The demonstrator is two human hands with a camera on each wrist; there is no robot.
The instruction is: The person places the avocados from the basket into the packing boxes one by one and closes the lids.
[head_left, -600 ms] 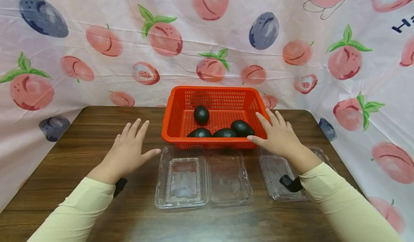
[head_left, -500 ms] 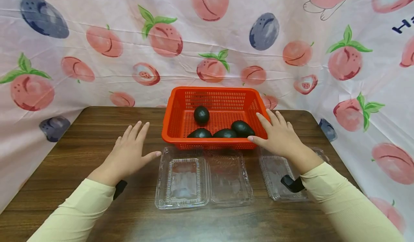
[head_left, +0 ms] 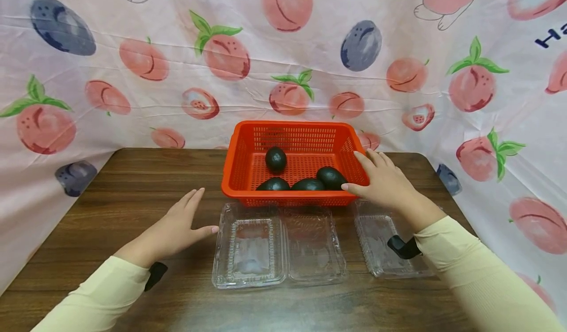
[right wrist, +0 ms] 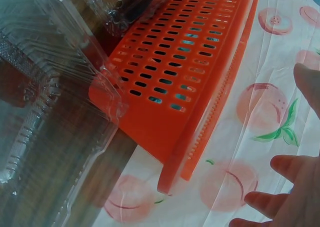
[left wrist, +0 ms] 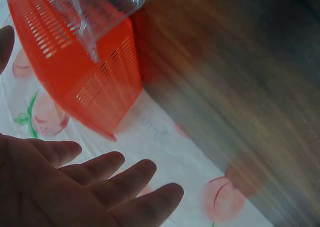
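**A:** How did the right hand's fingers lie?

**B:** The fingers [head_left: 371,160] of the right hand [head_left: 385,184] were nearly straight, lying against the right rim of the orange basket [head_left: 236,150], thumb towards its near corner. They curled round nothing; it looked like a resting touch, perhaps to steady the basket. The right wrist view showed only the fingertips [right wrist: 285,164] beside the basket's slotted wall [right wrist: 200,62].

**A:** And the left?

**B:** The left hand [head_left: 174,228] was spread and relaxed, fingers [head_left: 193,199] straight, low over the wooden table [head_left: 133,184], thumb pointing at the open clear clamshell box [head_left: 279,243]. It held nothing. Whether the palm touched the wood I could not tell. The left wrist view, blurred, showed straight fingers [left wrist: 125,172] with the basket beyond.

**A:** What lay beyond the fingers?

**B:** Four dark avocados [head_left: 330,177] sat in the basket: one [head_left: 275,158] towards the back, three in a row along the near wall. The nearest to the right thumb lay just beside it, inside the wall. The clamshell lay open just in front of the basket, tray and lid flat, probably placed to take the fruit. A second clear box [head_left: 381,238] lay under the right forearm, partly hidden by the sleeve [head_left: 465,258].

**A:** The backdrop?

**B:** A cloth printed with peaches [head_left: 288,95].
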